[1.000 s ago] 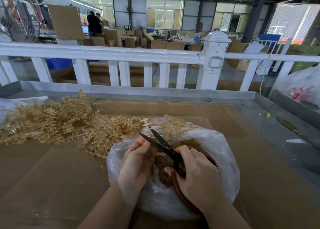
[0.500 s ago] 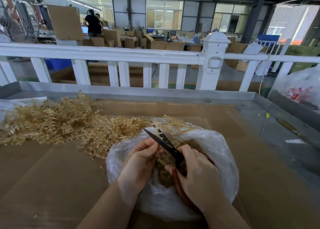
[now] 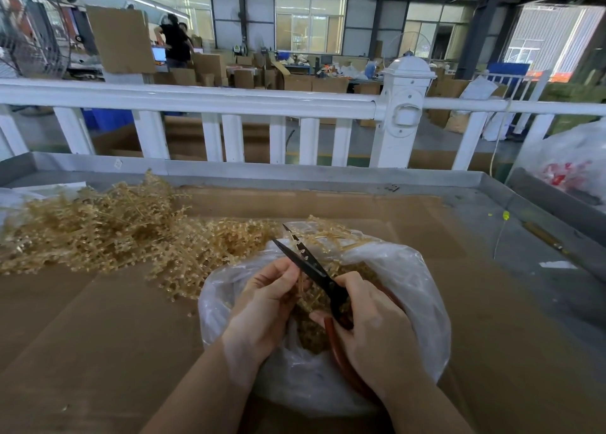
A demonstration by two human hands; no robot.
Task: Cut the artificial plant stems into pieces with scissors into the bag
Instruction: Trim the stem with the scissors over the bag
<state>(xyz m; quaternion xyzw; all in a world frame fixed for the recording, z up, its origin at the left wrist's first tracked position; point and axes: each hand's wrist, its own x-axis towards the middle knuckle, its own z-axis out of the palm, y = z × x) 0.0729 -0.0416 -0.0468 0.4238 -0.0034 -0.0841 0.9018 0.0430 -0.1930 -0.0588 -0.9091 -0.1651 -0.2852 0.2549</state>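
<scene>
1. The bench (image 3: 98,351) was covered in brown cardboard sheets, with a grey metal rim along the far and right edges; no writing on it could be read.
2. A white railing (image 3: 210,100) ran across behind the bench, with a capped post to the right of centre.
3. A loose pile of golden artificial plant stems (image 3: 98,227) lay on the left half of the bench, spreading right until it met the bag.
4. The clear plastic bag (image 3: 416,289) sat open at the near centre of the bench, holding cut golden pieces (image 3: 311,338).
5. A second plastic bag with red markings (image 3: 570,168) stood at the far right edge; the marks were too blurred to read.
6. The right hand (image 3: 373,335) was curled round the red handles of the scissors (image 3: 311,269), over the bag's mouth.
7. The scissor blades stood slightly apart, pointing up and away to the left.
8. The left hand (image 3: 265,305) pinched a thin stem piece (image 3: 300,284) between fingertips and thumb, just beside the blades and above the bag.
</scene>
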